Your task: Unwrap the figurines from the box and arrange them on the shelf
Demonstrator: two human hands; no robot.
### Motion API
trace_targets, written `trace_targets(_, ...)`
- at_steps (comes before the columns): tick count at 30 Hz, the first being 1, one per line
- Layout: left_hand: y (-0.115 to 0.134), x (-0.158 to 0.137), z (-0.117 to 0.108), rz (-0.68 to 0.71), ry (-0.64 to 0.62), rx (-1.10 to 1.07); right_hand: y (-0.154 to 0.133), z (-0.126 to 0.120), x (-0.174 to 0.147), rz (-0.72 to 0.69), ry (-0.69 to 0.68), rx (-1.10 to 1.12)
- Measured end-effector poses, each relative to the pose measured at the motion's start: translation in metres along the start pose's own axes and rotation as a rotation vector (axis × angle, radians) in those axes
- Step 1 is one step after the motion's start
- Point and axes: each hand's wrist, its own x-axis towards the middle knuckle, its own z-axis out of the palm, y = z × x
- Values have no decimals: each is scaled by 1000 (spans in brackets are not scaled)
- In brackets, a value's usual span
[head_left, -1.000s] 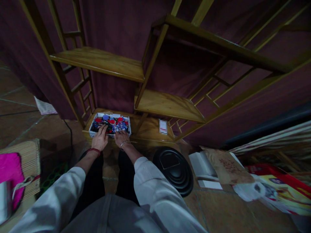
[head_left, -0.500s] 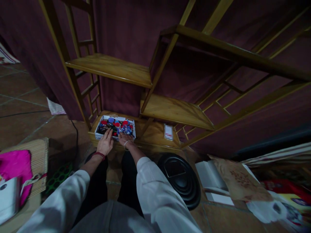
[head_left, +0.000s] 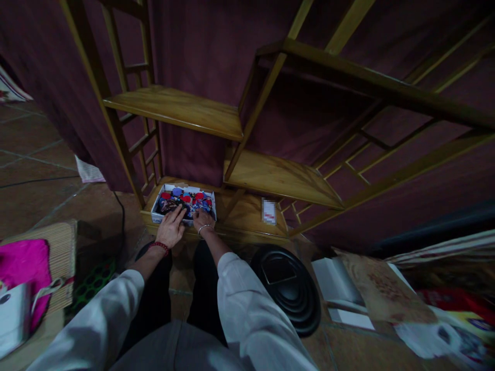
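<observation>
On the bottom shelf lies a shallow white box (head_left: 156,217), filled with small colourful items. Among them I make out red rounds (head_left: 199,196), a blue-purple round (head_left: 177,191) and dark, shiny crinkled pieces whose kind is unclear. My left hand (head_left: 171,229), with a red bead bracelet, reaches over the box's front edge; its fingers are stretched out flat on the dark pieces. Close beside it, my right hand (head_left: 203,219), wearing a silvery bangle, bends down at the blue shiny pieces (head_left: 204,205). Its fingers are drawn together, and what they hold, if anything, is hidden.
A wooden shelf unit (head_left: 176,108) with stepped boards rises before me. A small white packet (head_left: 268,211) stands on its bottom board. To my right are a round black stool (head_left: 288,293), a brown paper bag (head_left: 382,283) and plastic bags. A woven-topped seat (head_left: 64,257) is on the left.
My left hand has slid slightly right across the items. My right hand has shifted a little right, and its fingers have curled down toward the blue shiny pieces. The box stays in place.
</observation>
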Motion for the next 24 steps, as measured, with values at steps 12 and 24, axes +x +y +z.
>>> trace_targets(12, 5, 8, 15, -70, 47, 41, 15, 2, 14, -12, 208, 9)
trace_targets(24, 6, 12, 20, -146, 89, 28, 15, -1, 31, -7, 61, -68)
